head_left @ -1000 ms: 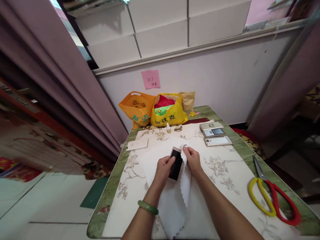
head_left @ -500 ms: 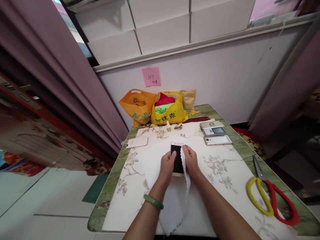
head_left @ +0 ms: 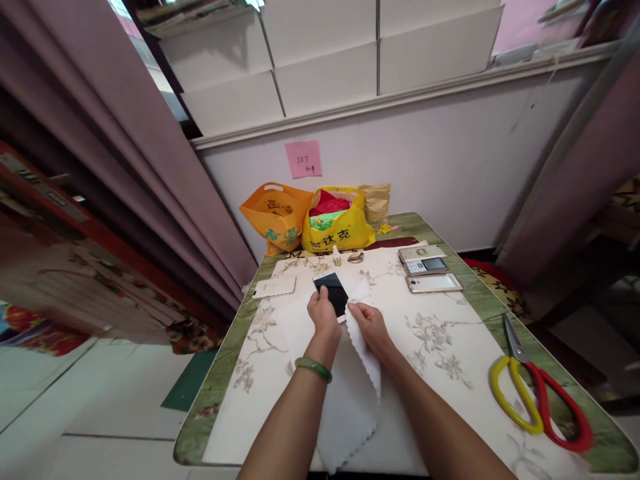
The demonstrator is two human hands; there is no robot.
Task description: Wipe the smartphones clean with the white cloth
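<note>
Phone (head_left: 334,291) has shifted leftward and tilted since the earlier frame; it is above the counter (head_left: 195,437), screen up. Left hand (head_left: 323,313): fingers grasping phone, thumb over screen. Right hand (head_left: 371,327): fingers pinching white cloth (head_left: 350,393) at its lower right edge. Scissors (head_left: 520,352) lie far right.

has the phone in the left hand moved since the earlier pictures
Yes: the held phone has shifted left and forward, closer to the small bottle.

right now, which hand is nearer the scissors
Right. The right hand, pinching the white cloth, is left of the scissors; the left hand, holding the black-screened phone, is farther left.
</note>
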